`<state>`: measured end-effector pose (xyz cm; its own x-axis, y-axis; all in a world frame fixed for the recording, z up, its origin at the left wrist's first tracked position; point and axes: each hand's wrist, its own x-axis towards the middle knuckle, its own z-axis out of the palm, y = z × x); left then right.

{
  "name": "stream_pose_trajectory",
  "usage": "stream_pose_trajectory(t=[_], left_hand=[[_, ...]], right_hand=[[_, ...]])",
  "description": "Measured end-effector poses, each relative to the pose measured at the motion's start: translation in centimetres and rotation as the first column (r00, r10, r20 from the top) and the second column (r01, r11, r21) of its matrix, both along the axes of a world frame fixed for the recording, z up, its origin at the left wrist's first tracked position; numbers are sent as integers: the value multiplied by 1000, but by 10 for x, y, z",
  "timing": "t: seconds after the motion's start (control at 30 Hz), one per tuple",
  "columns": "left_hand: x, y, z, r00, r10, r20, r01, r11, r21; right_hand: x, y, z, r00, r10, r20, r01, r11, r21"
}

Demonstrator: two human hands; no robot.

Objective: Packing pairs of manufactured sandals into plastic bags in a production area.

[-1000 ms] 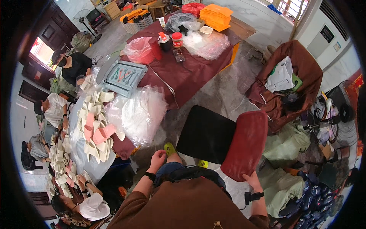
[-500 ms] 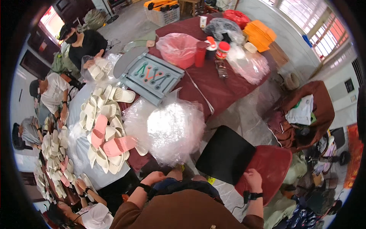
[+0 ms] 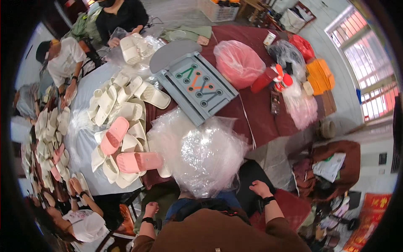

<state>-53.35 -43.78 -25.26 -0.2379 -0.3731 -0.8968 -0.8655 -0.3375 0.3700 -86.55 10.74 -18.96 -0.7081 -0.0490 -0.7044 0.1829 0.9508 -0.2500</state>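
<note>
right grip (image 3: 260,187) on chair (image 3: 256,176) (upright)

Clear plastic bags (image 3: 201,153): thin film, crinkled, glossy. Slides (image 3: 138,161): smooth matt foam-like rubber, pink and cream. Grey tray (image 3: 197,90): hard matt plastic. Table (image 3: 260,122): maroon cloth cover, matt. Red chair (image 3: 294,206): smooth, slight sheen.

Red-seated chair (image 3: 289,203) with black back, apparently tilted, beside the table.

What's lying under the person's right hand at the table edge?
The right hand rests on a black chair back beside a red cushion. The clear plastic bags sit just left of it. What is beneath the chair is covered.
</note>
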Motion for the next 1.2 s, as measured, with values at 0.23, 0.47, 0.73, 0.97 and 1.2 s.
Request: stream_pose_trajectory(t=[0.23,0.47,0.73,0.97,1.2], left_hand=[[-26,104,-52,974,227,4,-227,973,46],[17,262,-145,1000,5,-31,0,987,158],[-5,312,-207,996,80,-30,-72,977,201],[2,319,-228,997,64,-48,-52,973,223],[-21,269,-226,988,-16,-156,36,991,126]], right_hand=[[-117,60,-110,905,-50,422,-2,993,122],[-193,69,-196,901,341,267,-344,938,-39],[-235,53,-290,850,362,382,-362,929,-74],[-248,42,-319,828,307,468,-296,950,-101],[-279,1,-308,855,262,447,-183,960,-213]])
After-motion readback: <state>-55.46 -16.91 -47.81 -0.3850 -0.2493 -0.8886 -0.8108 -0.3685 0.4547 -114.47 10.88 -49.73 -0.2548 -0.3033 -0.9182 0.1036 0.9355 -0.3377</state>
